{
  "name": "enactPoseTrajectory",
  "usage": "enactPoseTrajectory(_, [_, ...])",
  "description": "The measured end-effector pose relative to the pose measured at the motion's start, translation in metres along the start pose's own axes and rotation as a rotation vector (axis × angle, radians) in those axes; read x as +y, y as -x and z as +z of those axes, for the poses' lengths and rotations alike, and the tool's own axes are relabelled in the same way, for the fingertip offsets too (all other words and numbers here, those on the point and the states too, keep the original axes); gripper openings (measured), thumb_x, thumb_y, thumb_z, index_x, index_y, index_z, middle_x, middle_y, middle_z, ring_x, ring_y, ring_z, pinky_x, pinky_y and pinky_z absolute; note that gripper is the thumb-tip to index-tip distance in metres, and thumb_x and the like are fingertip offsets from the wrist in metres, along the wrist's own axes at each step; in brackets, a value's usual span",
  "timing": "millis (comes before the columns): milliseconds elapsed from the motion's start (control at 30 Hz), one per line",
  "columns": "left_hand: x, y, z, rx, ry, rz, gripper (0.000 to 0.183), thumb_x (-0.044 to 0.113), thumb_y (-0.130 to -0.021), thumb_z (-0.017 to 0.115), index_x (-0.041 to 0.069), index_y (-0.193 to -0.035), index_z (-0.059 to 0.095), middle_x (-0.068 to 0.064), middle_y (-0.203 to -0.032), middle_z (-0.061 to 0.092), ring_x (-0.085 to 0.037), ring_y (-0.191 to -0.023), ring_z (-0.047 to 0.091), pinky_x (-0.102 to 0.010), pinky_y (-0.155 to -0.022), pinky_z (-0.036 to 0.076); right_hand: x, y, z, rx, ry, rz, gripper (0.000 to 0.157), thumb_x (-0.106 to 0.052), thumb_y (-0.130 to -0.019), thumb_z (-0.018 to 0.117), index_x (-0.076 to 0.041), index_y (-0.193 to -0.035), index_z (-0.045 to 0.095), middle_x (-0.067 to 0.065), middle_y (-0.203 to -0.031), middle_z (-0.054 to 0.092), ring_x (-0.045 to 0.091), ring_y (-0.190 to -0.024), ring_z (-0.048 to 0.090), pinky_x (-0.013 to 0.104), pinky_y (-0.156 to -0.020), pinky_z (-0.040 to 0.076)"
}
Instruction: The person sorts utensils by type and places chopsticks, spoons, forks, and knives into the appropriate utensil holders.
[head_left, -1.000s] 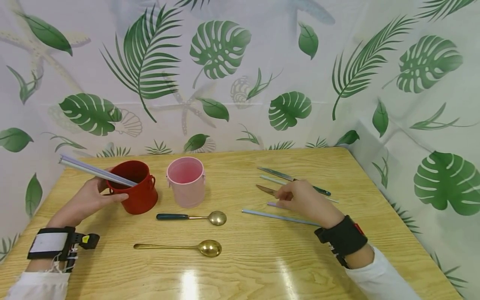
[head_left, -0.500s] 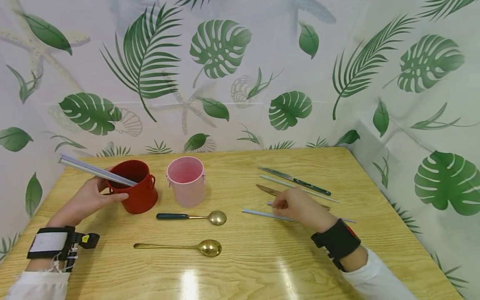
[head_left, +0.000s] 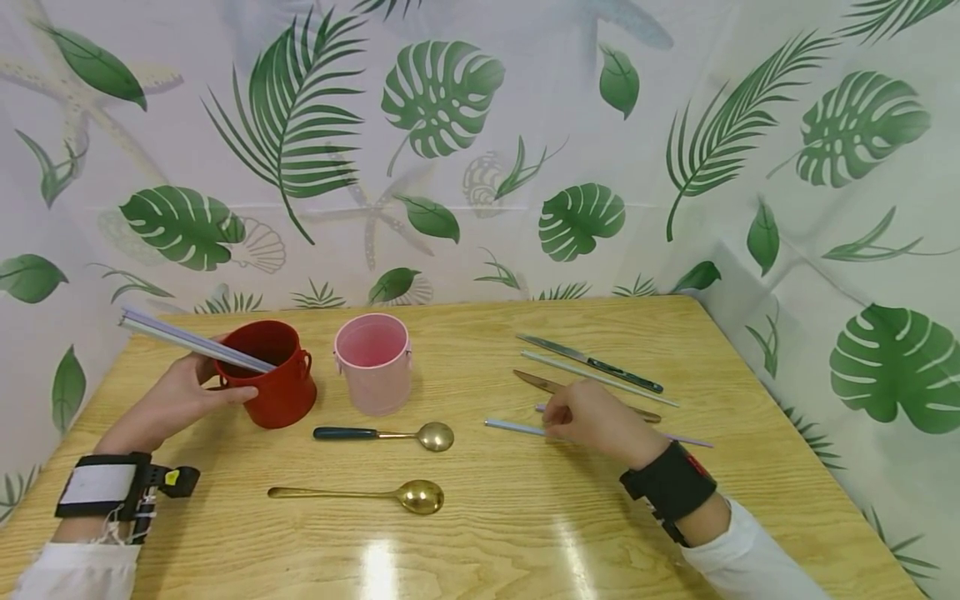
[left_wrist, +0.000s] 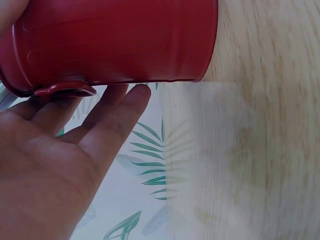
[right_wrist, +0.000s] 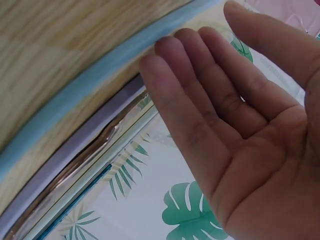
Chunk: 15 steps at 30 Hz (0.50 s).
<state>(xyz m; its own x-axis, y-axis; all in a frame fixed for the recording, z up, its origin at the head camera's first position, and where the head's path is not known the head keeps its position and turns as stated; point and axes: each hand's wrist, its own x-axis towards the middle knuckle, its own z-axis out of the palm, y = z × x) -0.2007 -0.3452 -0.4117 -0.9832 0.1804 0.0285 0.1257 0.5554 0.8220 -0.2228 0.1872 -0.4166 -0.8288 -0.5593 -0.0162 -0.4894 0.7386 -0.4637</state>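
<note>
My left hand [head_left: 168,396] holds a small red bucket [head_left: 281,406] by its left side, thumb in front and fingers behind. Several pale chopsticks [head_left: 187,339] lean out over its left rim. At the right, my right hand [head_left: 600,421] is low over a blue chopstick [head_left: 513,427], hiding part of it. The right wrist view shows these fingers [right_wrist: 187,115] nearly straight beside the blue stick, with the thumb apart. Just beyond lie a purple chopstick [head_left: 692,440], a copper-coloured knife [head_left: 534,381], a pale green chopstick [head_left: 551,361] and a green-handled knife [head_left: 626,376].
A pink bucket [head_left: 378,387] stands right of the red one. In front of it lie a dark-handled spoon [head_left: 433,436] and a gold spoon [head_left: 420,497]. Leaf-patterned cloth [head_left: 480,250] hangs behind the wooden table [head_left: 465,558] and along its right side.
My right hand has shifted toward me and slightly left, from the copper-coloured knife and purple chopstick to the blue chopstick. The left hand and red bucket have stayed put.
</note>
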Motion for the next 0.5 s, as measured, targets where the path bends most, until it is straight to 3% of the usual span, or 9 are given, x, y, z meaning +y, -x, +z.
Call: enactPoseTrajectory(500, [0.0026,0.0009,0.0008,0.006,-0.004,0.009,0.081,0.028,-0.087,0.074,0.000,-0.149,0.031,-0.029,-0.144,0.043,-0.052,-0.129,0.035,-0.071,-0.096,0.037,-0.0052,0.0012,0.0011,-0.025,0.029,-0.004,0.010,-0.005,-0.079,0.079,-0.012,-0.084,0.075,0.000,-0.079,0.068,0.011,-0.069,0.059,0.034,-0.064,0.055])
